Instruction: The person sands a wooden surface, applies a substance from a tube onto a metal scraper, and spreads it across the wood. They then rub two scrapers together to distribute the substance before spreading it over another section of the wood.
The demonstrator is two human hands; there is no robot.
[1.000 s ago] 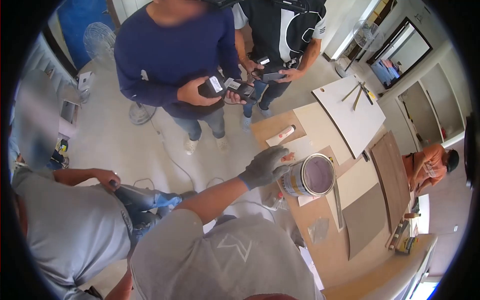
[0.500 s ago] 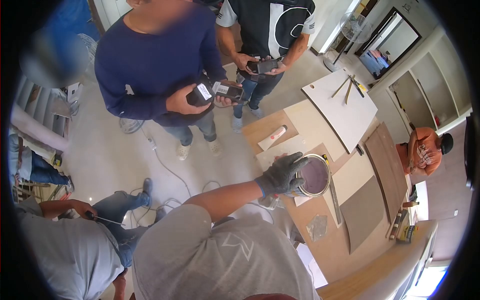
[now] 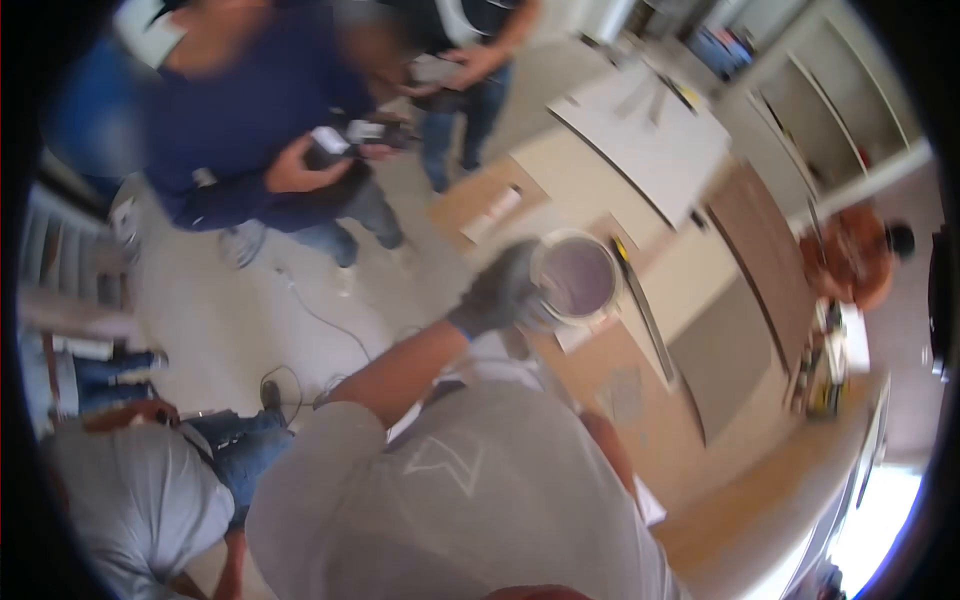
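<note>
The grey-gloved left hand (image 3: 500, 292) blurs at nine o'clock on the round, mauve-filled can (image 3: 578, 277), grip unclear; the right hand is hidden.

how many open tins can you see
1: the open tin, near the edge of the worktable, with the gloved left hand at its side. The picture is blurred and more could be hidden.
</note>
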